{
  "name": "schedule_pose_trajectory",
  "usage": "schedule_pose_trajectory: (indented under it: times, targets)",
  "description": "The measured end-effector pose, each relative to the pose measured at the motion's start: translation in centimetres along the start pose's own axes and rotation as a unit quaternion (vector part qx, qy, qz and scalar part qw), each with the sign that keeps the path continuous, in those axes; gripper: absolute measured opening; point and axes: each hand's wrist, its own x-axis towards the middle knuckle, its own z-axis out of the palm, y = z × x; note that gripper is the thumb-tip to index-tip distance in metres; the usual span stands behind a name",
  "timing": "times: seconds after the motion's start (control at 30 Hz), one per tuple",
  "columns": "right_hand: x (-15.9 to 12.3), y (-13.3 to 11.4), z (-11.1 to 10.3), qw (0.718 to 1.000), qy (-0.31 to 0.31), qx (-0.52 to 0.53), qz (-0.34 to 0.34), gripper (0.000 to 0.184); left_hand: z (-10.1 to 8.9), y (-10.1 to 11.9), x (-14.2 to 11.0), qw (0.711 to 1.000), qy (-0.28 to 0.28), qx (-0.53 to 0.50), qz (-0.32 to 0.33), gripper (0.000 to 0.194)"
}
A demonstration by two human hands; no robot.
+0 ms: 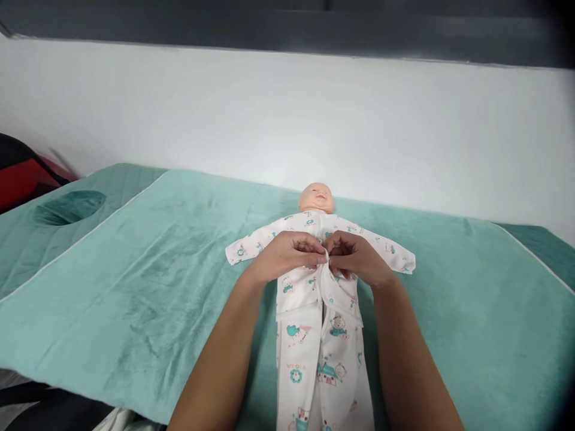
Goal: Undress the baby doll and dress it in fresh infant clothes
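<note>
1 baby doll (317, 196), face up on a teal massage-bed cover (135, 269). 1 white printed baby jacket (299, 291), worn by the doll; 1 pair of matching trousers (294, 353), extending below its hem. Left hand (291, 254) and right hand (356, 257): meeting mid-chest, each grip pinched on the jacket's front edge (327, 256).

A green sheet (117, 287) spread over the bed (27, 254) bears a face-up doll (316, 199) in white printed clothes (296, 293).
</note>
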Motion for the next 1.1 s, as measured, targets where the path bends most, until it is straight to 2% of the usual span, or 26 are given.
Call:
schedule_pose_trajectory:
  times: [0.17, 0.3, 0.4, 0.7, 0.93, 1.1]
  targets:
    - [0.0, -0.1, 0.3, 1.0, 0.013, -0.006, 0.004, 0.018, 0.5, 0.8, -0.5, 0.998, -0.032, 0.042, 0.017, 0.029]
    - [0.0, -0.1, 0.4, 1.0, 0.016, -0.013, 0.009, 0.018, 1.0, 1.0, -0.6, 0.993, 0.018, 0.116, 0.005, 0.023]
    - [0.0, -0.1, 0.3, 1.0, 0.012, -0.013, 0.008, 0.018, 1.2, 1.1, -0.6, 0.989, 0.035, 0.145, 0.011, 0.016]
    - [0.0, 0.1, 0.1, 1.0, 0.003, -0.007, -0.006, 0.02, 0.8, 0.6, -0.5, 0.99, 0.02, 0.134, 0.029, 0.016]
    - [-0.1, -0.2, 0.2, 1.0, -0.009, 0.004, -0.005, 0.029, 0.9, 0.3, -0.3, 0.993, -0.003, 0.107, 0.047, 0.014]
    - [-0.1, 0.0, 0.2, 1.0, -0.009, 0.003, -0.018, 0.022, 1.0, 0.1, -0.1, 0.995, 0.008, 0.086, 0.045, 0.014]
